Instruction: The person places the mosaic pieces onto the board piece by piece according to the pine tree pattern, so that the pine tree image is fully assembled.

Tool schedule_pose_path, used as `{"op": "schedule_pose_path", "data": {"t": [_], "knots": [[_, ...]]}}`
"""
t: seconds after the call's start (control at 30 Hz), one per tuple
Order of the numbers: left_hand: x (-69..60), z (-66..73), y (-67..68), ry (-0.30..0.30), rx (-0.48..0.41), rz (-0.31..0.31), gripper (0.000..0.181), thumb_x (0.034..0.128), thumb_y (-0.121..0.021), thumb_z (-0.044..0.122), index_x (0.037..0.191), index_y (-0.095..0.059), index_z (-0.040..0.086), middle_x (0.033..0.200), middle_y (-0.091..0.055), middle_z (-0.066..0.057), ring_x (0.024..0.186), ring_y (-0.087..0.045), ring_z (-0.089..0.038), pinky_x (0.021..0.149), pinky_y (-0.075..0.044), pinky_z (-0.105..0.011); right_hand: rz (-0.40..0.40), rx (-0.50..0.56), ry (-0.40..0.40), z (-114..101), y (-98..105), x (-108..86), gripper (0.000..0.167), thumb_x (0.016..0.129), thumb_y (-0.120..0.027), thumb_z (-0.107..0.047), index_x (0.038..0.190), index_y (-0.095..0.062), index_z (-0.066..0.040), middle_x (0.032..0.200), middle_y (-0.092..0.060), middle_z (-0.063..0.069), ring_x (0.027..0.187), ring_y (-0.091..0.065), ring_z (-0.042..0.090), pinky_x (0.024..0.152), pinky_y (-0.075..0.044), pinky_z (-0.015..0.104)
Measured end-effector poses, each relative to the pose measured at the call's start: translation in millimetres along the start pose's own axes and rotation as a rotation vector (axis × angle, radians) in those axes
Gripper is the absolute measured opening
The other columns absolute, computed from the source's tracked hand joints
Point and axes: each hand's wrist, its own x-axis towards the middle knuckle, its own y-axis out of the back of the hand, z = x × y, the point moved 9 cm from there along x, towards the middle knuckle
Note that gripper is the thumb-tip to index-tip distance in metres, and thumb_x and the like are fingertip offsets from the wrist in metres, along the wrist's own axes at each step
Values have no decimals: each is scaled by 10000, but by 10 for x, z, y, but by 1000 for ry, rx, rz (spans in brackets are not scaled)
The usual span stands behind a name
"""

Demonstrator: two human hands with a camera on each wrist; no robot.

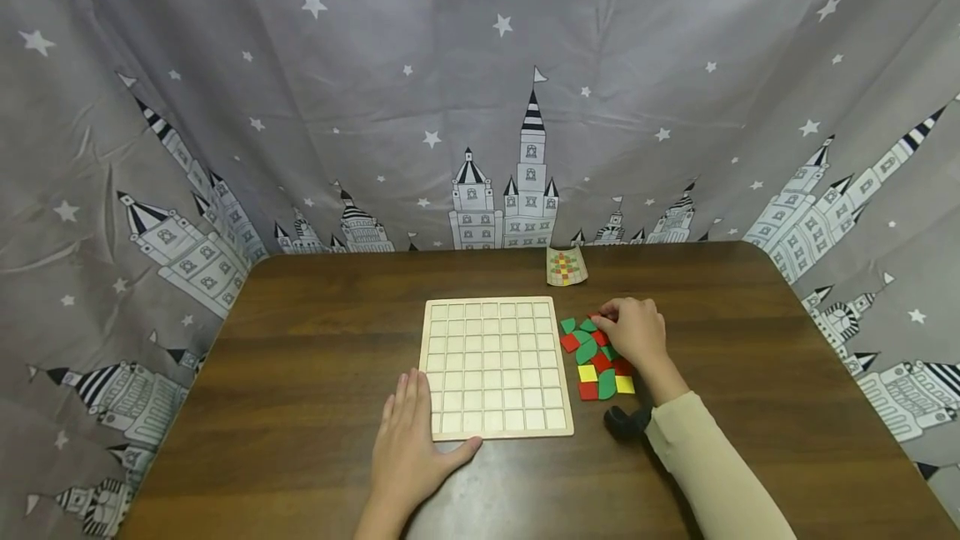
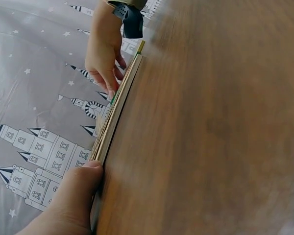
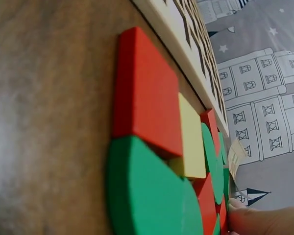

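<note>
A square wooden grid board [image 1: 495, 300] lies on the table. My left hand [image 1: 408, 448] rests at its lower left corner, fingers straight along the left side and thumb by the front edge. Right of the board is a cluster of flat blocks: red squares [image 1: 588, 391], yellow squares [image 1: 587, 373] and green leaf-shaped blocks [image 1: 607, 384]. At the far end of this cluster my right hand [image 1: 636, 332] pinches a red block [image 1: 595, 316], mostly hidden by the fingers. In the right wrist view, the fingertips reach the far blocks, behind a near red square [image 3: 154, 93].
Behind the board, a small curled pattern card [image 1: 566, 267] with a coloured design stands near the table's back edge. A dark device [image 1: 627, 423] is at the right wrist. A grey curtain [image 1: 375, 107] printed with castles and stars hangs around the table.
</note>
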Motion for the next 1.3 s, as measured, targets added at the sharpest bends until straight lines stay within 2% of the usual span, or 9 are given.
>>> {"op": "schedule_pose_path", "data": {"t": [0.27, 0.47, 0.6, 0.8, 1.0, 1.17, 1.3], "knots": [[8, -11, -5, 3, -3, -2, 1268, 703, -631, 827, 1552, -236, -29, 1639, -216, -187, 1536, -184, -345, 1225, -212, -543, -42, 37, 1, 18, -36, 37, 247, 915, -715, -303, 1036, -741, -91, 992, -702, 120, 1056, -545, 374, 879, -414, 556], [12, -17, -10, 1, 2, -3, 1272, 705, -624, 831, 1553, -230, -31, 1639, -211, -189, 1537, -180, -344, 1228, -209, -535, -69, 91, 6, 30, -79, 57, 220, 918, -712, -284, 1050, -705, -108, 1034, -710, 113, 1101, -515, 359, 951, -372, 566], [12, -17, -12, -1, 3, -3, 1270, 707, -624, 829, 1552, -230, -34, 1641, -204, -190, 1537, -179, -346, 1228, -209, -536, -75, 136, 20, 24, -91, 62, 186, 920, -708, -243, 1046, -691, -108, 1008, -714, 101, 1051, -550, 328, 968, -359, 568], [8, -16, -16, -1, 5, -9, 1270, 708, -616, 835, 1553, -230, -32, 1643, -200, -186, 1538, -176, -343, 1227, -213, -535, -41, 154, 56, -7, -68, 68, 144, 928, -697, -234, 1025, -693, -128, 942, -717, 57, 951, -616, 270, 928, -379, 542], [1, -16, 5, -7, 15, 14, 1268, 700, -608, 848, 1544, -261, -31, 1634, -230, -191, 1530, -203, -348, 1220, -231, -536, -33, 200, 91, -143, -53, 97, 131, 928, -699, -216, 1022, -690, -125, 913, -710, 54, 865, -616, 249, 887, -403, 491], [-8, -8, 17, -9, 21, 31, 1264, 692, -611, 851, 1538, -285, -29, 1625, -260, -191, 1523, -228, -350, 1215, -242, -534, -81, 247, 111, -366, -128, 131, 134, 922, -708, -211, 1026, -691, -127, 917, -705, 46, 842, -605, 220, 837, -426, 414], [-13, -2, 22, -8, 20, 19, 1263, 700, -605, 849, 1542, -271, -30, 1630, -241, -193, 1525, -218, -351, 1218, -240, -534, -127, 293, 131, -573, -231, 156, 126, 920, -713, -201, 1010, -689, -117, 912, -714, 41, 821, -624, 191, 791, -471, 356]]}}
